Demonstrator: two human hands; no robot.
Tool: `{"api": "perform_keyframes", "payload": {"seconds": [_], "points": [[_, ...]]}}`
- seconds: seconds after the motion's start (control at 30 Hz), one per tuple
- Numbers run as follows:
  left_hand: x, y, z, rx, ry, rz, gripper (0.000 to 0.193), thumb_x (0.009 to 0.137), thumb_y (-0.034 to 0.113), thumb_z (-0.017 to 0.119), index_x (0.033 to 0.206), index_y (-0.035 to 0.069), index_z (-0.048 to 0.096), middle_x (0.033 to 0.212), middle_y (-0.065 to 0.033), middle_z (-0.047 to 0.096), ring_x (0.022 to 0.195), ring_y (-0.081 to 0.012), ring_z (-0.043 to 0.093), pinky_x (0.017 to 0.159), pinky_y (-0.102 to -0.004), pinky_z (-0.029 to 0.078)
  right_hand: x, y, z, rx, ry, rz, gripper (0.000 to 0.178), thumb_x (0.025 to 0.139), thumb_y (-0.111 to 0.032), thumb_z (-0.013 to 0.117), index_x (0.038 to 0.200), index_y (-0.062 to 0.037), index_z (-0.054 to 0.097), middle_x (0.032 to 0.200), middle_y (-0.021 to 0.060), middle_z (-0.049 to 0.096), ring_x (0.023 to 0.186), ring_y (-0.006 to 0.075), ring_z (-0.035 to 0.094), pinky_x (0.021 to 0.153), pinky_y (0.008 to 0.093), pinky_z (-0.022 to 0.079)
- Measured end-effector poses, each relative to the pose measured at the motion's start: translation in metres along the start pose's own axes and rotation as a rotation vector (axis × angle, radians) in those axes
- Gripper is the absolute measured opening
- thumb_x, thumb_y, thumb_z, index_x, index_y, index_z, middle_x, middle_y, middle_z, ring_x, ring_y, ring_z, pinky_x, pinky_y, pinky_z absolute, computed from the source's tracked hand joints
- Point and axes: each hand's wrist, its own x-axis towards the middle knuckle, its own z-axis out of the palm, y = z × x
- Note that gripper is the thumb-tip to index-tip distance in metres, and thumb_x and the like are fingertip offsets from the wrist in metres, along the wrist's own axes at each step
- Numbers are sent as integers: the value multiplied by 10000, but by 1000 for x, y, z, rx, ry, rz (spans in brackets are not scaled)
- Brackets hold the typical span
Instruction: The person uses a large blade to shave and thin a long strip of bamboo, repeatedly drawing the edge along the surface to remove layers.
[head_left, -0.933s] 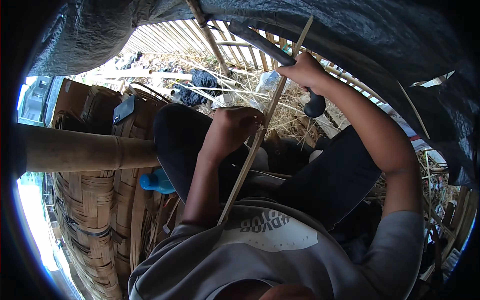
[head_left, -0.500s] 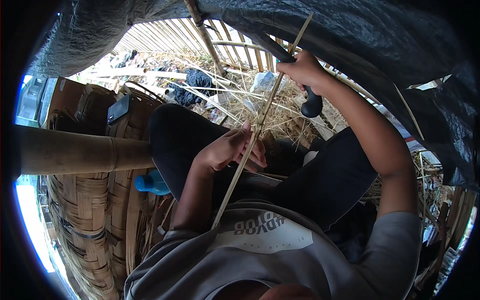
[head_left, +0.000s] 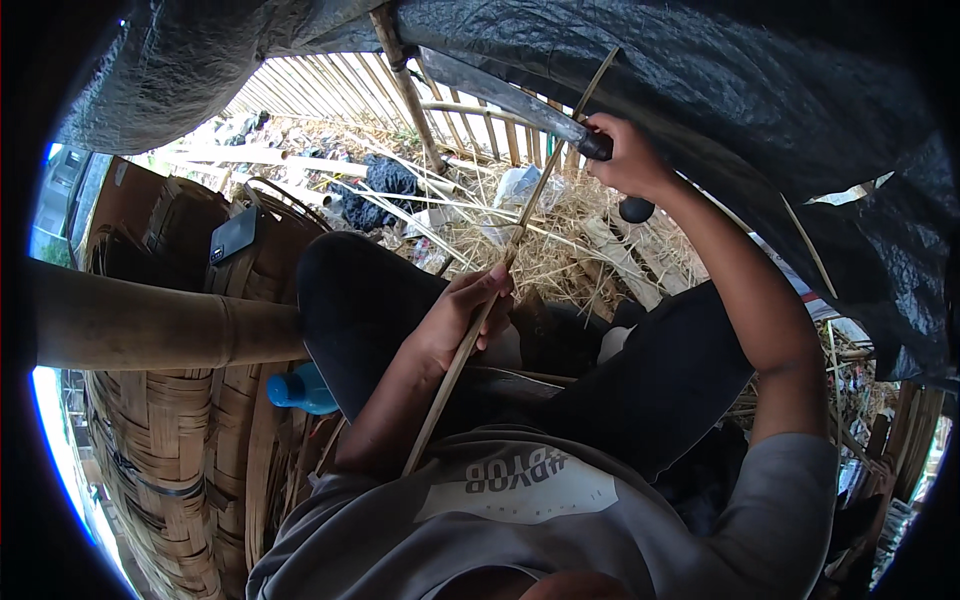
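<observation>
Clearly the right hand (head_left: 628,160) grips closed around the dark handle of a long knife (head_left: 500,92) raised high, while the left hand (head_left: 462,318) pinches the thin bamboo strip (head_left: 478,325) over the lap, so the shaving looks unfinished.

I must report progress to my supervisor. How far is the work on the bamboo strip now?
Done: several woven bamboo baskets stand finished at the person's left. In hand: the left hand steadies a long thin bamboo strip over the lap, while the right hand grips a large knife by its dark handle, the blade against the strip's upper part. Left: most of the strip lies below the blade. How much is already shaved cannot be told.
</observation>
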Motion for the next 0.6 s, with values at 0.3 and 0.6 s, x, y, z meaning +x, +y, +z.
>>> {"api": "perform_keyframes", "payload": {"seconds": [0.3, 0.6], "points": [[8, 8, -12, -99, -11, -101, 370, 1031, 385, 415, 888, 64, 534, 545, -32, 439, 400, -126, 404, 358, -243, 309, 4, 0, -10, -133, -122, 347, 336, 776, -231, 759, 999, -4, 649, 674, 40, 569, 635, 162, 568, 620, 362, 459], [18, -8, -20, 125, 127, -149, 463, 1051, 427, 382, 837, 49, 542, 494, -33, 471, 358, -113, 426, 356, -232, 328, 20, 37, 0, -348, -140, 408, 786, 795, -757, 592, 698, 23, 624, 530, 86, 583, 461, 171, 606, 460, 340, 482]]}}
